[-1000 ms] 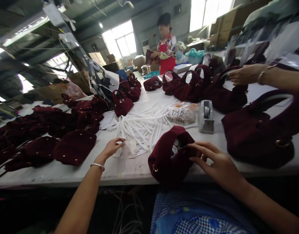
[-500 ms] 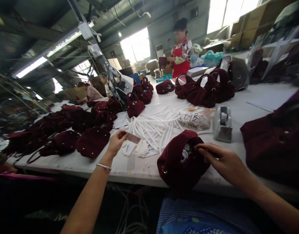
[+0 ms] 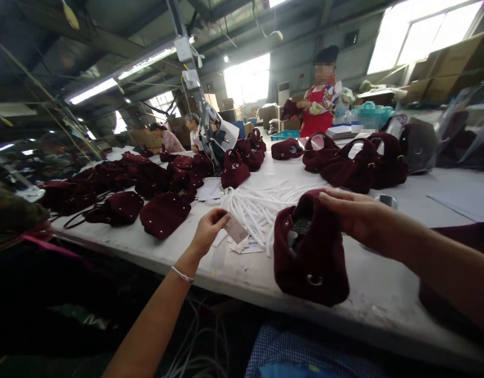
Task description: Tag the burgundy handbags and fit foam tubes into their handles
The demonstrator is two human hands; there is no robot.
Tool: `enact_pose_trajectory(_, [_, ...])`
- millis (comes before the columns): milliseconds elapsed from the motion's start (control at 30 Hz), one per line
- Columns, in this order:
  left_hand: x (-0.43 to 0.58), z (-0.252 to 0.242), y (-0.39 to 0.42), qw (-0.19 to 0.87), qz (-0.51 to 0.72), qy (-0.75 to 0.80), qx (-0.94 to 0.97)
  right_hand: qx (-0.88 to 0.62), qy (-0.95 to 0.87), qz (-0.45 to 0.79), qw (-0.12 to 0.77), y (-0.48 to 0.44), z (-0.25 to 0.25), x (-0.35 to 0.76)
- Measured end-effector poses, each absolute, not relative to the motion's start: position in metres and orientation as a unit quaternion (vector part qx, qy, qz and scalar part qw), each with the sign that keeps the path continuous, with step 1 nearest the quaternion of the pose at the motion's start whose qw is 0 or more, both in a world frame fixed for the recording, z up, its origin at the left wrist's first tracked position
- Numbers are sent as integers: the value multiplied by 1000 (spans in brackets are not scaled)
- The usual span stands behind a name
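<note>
Pinched between the thumb and fingers of my left hand [image 3: 210, 229] is a small brownish card tag [image 3: 236, 229]. It hovers over a small stack of white barcode tags [image 3: 247, 245] on the table. My right hand [image 3: 358, 220] grips the top of the handle of a dark red handbag [image 3: 310, 273]. The bag stands upright near the table's front edge, its end with a gold ring facing me. Clear plastic shows inside its opening.
White cords [image 3: 257, 207] lie heaped behind the tags. Many dark red bags [image 3: 165, 214] cover the left of the white table [image 3: 234, 278], and several more [image 3: 350, 165] stand at the back. A tape dispenser [image 3: 385, 200] is partly hidden behind my right arm. A co-worker in a red apron [image 3: 317, 118] holds a bag.
My right hand has moved up onto the handbag's handle, and the bag has turned so its ringed end faces me. The card in my left hand has tilted. The camera view has shifted left.
</note>
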State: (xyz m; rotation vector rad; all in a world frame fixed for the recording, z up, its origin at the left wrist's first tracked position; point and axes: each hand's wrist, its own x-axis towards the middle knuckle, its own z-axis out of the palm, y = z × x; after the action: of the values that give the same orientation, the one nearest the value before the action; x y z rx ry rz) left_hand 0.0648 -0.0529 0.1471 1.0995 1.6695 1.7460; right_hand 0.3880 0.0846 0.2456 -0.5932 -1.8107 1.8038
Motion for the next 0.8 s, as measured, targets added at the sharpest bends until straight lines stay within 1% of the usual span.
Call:
enact_pose_trajectory(100, [72,147,-62,269,653,601,374,-219,-797,534,180,105,267,390])
enact_pose_trajectory(233, [84,143,-70,306,676,585,327,-184,-909,345,145,139,274,385])
enact_pose_trajectory(300, [95,139,-74,325,683,577,309,-166,-928,305,134,155,266,382])
enact_pose_trajectory(367, [108,136,-76,345,691,568,286,-157,-933,292,137,164,253,382])
enact_pose_trajectory(433, [124,133,-78,372,705,549,252,-170,-934,257,182,163,240,388])
enact_pose_trajectory(567, [157,132,-77,423,740,491,177,-241,-888,65,385,115,215,411])
enact_pose_trajectory(600, [166,133,-75,432,747,478,163,-257,-869,53,419,97,208,416])
enact_pose_trajectory(667, [183,135,-70,450,754,455,145,-212,-879,76,421,59,190,421])
enact_pose_trajectory(733, [201,137,-65,469,750,442,149,-171,-896,163,375,30,172,420])
enact_pose_trajectory(800, [219,138,-61,489,736,435,174,-144,-896,235,347,13,157,414])
